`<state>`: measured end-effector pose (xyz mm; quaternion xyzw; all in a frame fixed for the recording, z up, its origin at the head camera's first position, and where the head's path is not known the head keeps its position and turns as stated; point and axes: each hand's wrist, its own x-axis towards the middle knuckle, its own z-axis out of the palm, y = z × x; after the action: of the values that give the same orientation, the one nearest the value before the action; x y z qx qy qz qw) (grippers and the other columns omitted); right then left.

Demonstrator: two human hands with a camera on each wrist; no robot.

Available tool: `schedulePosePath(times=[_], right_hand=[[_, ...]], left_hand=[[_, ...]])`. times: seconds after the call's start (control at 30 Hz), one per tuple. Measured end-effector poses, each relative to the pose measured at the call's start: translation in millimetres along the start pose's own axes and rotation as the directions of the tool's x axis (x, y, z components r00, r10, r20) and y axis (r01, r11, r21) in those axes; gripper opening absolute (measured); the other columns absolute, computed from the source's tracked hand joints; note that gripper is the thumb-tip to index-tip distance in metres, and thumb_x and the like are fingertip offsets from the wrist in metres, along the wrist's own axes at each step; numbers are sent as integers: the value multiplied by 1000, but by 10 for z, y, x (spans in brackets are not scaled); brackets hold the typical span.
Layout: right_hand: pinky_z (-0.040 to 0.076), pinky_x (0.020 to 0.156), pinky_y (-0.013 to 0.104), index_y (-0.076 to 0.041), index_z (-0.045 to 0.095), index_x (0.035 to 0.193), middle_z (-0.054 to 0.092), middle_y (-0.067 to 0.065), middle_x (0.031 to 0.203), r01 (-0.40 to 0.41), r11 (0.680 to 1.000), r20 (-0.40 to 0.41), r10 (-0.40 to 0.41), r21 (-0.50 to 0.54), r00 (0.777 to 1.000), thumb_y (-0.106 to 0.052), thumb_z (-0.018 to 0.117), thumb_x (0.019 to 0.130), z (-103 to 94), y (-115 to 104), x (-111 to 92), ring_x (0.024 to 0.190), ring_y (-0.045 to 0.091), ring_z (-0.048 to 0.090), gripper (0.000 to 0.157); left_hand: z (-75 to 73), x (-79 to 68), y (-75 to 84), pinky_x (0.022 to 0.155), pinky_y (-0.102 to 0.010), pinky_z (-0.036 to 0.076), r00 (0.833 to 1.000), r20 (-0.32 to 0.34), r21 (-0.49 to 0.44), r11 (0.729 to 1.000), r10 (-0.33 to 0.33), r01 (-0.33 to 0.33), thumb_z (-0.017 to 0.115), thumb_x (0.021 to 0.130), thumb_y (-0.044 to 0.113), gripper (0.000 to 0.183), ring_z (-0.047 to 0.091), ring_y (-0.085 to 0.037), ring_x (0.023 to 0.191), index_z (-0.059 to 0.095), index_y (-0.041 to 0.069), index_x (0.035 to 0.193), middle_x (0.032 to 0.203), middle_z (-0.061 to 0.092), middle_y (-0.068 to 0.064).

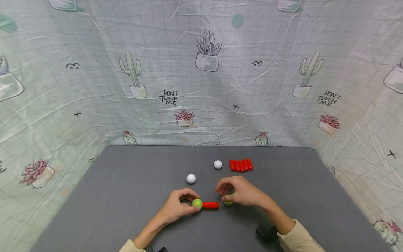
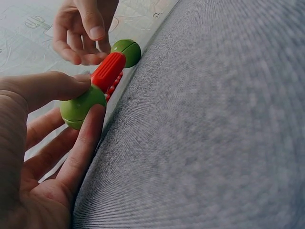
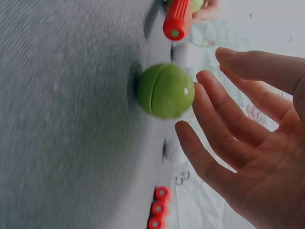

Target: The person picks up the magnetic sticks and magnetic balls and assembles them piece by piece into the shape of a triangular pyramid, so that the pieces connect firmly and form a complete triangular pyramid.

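My left hand (image 1: 176,206) pinches a green ball (image 1: 197,203) between thumb and fingers, low over the grey tabletop. A ridged red rod (image 1: 210,205) extends from that ball toward the right, its free end showing a small green centre in the right wrist view. Past this end sits a second green ball (image 3: 164,90) with a seam around it, separated from the rod by a gap. Around the second ball, my right hand (image 1: 242,190) hovers with loosely bent, spread fingers, the fingertips close beside it. In the head view this hand partly hides the ball.
Two white balls, a nearer one (image 1: 191,179) and a farther one (image 1: 218,164), lie beyond the hands. Several red rods (image 1: 241,165) lie side by side at the back right. A printed cloth (image 1: 207,87) surrounds the grey tabletop (image 1: 135,182) at the back and sides.
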<state>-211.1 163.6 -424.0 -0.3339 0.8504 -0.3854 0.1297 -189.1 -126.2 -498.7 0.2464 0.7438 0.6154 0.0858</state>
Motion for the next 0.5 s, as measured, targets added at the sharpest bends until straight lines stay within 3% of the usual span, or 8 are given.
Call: schedulePosePath(times=[0.3,0.5], right_hand=[[61,88,44,-6,73,112,74,11,110,-50,998,-46,49,-24,998,-3,80,86,-136,150,-160,99,28,70,27],[60,84,33,-5,70,117,73,13,112,-80,997,-35,80,22,996,-6,82,84,-133,272,-207,98,26,70,34]], left_hand=[[-11,-8,-25,70,-20,59,1000,-2,16,1000,1,-1,87,81,11,35,69,-7,88,73,1,111,102,73,-22],[-15,-4,-37,69,-20,59,1000,-7,22,1000,10,-9,87,81,11,33,69,-7,88,74,3,110,100,74,-21]])
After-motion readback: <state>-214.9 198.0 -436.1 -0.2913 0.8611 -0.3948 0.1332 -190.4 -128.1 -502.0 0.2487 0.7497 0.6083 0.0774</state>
